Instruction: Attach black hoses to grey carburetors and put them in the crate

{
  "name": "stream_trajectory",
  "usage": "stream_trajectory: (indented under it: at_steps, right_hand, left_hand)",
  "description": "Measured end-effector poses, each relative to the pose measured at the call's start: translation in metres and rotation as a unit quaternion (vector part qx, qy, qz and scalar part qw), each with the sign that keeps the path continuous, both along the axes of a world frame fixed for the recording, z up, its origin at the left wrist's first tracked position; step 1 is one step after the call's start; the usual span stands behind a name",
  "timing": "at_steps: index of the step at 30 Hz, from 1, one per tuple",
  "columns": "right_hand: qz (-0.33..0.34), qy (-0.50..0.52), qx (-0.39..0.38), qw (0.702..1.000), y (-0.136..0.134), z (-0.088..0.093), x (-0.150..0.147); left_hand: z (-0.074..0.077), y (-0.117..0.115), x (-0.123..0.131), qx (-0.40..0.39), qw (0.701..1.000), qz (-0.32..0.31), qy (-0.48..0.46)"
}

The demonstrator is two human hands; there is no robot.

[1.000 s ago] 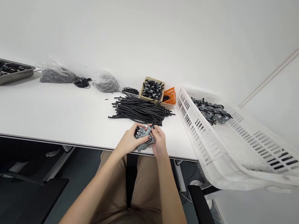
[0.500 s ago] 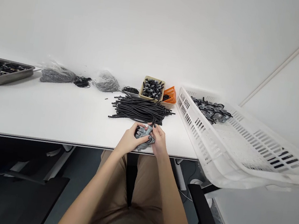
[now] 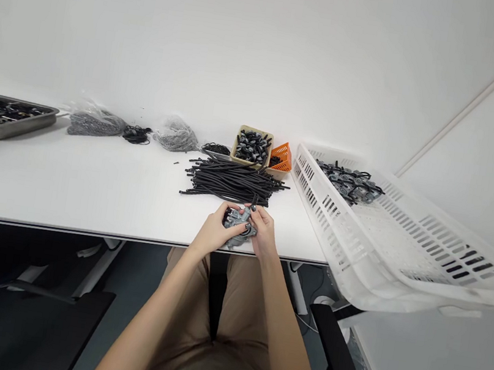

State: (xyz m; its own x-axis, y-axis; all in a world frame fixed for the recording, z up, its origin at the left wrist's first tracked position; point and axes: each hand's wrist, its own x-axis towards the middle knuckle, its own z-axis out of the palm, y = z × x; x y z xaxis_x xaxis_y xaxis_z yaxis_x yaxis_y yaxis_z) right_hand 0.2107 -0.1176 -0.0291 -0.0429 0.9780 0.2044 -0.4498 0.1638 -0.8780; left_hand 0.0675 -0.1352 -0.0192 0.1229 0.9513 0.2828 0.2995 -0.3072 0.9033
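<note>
A grey metal carburetor (image 3: 235,220) is held between both hands just above the table's front edge. My left hand (image 3: 214,228) wraps round its left side, with the thumb laid across the front. My right hand (image 3: 264,230) grips its upper right side, fingertips pinched at the base of the black cap (image 3: 254,200) that sticks up from the top. The palms hide parts of the body. Right behind the carburetor lies a pile of black rubber hoses (image 3: 229,181).
At right stands a white plastic crate (image 3: 328,228) with several carburetors (image 3: 352,183) inside. Behind the hoses are a cream basket of small parts (image 3: 252,147) and an orange basket (image 3: 285,155). Bags of parts (image 3: 96,122) and a metal tray (image 3: 18,127) sit to the left.
The right fingertips have shifted very slightly at the black cap. Both hands keep the carburetor in the same place.
</note>
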Motion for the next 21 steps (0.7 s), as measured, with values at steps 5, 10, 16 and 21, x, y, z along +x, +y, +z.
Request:
stream_trajectory:
  at_steps: [5, 10, 16, 21]
  right_hand:
    - [-0.005, -0.002, 0.003, 1.000, 0.0001, 0.0000, -0.0005]
    - [0.002, 0.000, 0.006, 1.000, -0.0001, -0.0007, 0.0003]
    - [0.002, -0.015, 0.023, 1.000, 0.0004, -0.0026, 0.0010]
    - [0.009, -0.010, 0.017, 1.000, -0.0005, -0.0024, 0.0004]
  left_hand:
    - [0.0013, -0.0007, 0.0001, 0.000, 1.000, -0.004, 0.001]
    - [0.0024, -0.0015, 0.0000, 0.000, 1.000, -0.002, 0.004]
    - [0.0018, -0.0013, -0.0001, 0.001, 1.000, -0.001, 0.004]
    - [0.0015, -0.0009, -0.0001, 0.005, 1.000, -0.003, 0.000]
